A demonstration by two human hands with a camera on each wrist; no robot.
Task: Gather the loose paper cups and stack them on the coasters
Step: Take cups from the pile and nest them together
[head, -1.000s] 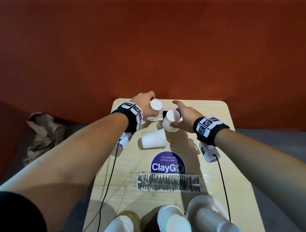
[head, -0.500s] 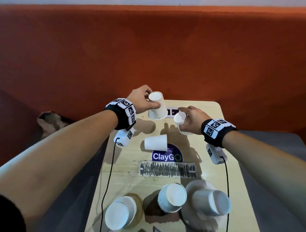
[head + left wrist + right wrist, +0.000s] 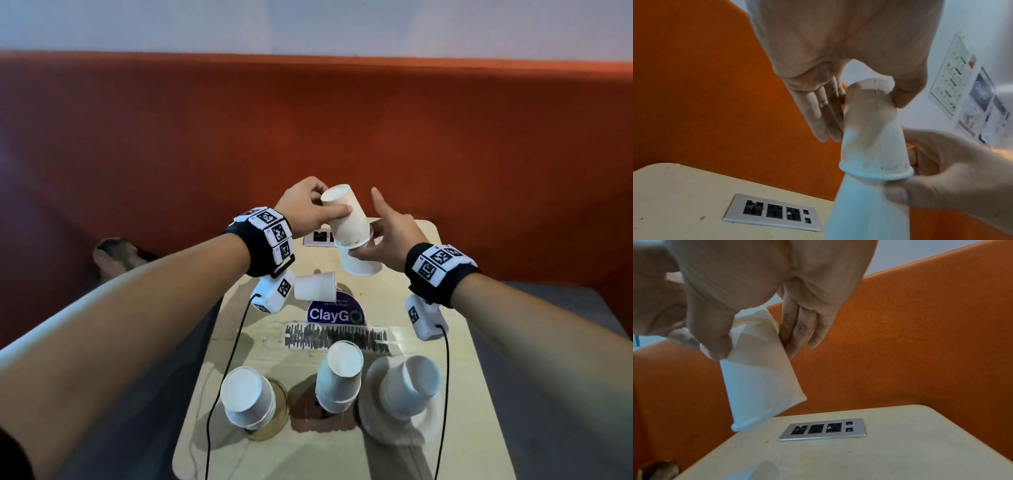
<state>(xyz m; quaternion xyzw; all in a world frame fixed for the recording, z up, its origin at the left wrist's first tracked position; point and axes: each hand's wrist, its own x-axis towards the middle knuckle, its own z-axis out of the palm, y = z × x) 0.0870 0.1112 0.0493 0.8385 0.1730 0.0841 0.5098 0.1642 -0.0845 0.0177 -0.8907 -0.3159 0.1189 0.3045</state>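
Above the far end of the worktop (image 3: pixel 455 346), the left hand (image 3: pixel 301 209) pinches an upside-down paper cup (image 3: pixel 346 219) between thumb and fingers near its closed base, the cup tilted a little with its rim pointing down. That rim sits over the base of a second cup (image 3: pixel 359 265), which the right hand (image 3: pixel 394 236) grips from the 3 o'clock side with thumb and curled fingers, its index finger sticking up free; the two cups are partly nested, the upper one over the lower. In the left wrist view the upper cup's rolled rim (image 3: pixel 875 170) wraps the lower cup just beside the right thumb. A third loose cup (image 3: pixel 315 286) lies on its side on the worktop, at about 7 o'clock from the held pair and just beyond a round purple sticker (image 3: pixel 335 311) reading ClayGO. Beyond the held cups a metal socket plate (image 3: pixel 823 429) is set flush in the worktop. At the near end three coasters each carry upside-down cups: a tan coaster (image 3: pixel 277 428) at the 7 o'clock corner with a short stack (image 3: pixel 246 397), a brown coaster (image 3: pixel 305 407) in the middle with a leaning stack (image 3: pixel 339 377), and a white coaster (image 3: pixel 376 421) at 5 o'clock with another stack (image 3: pixel 409 385). An orange padded backrest (image 3: pixel 171 137) rises behind the worktop.
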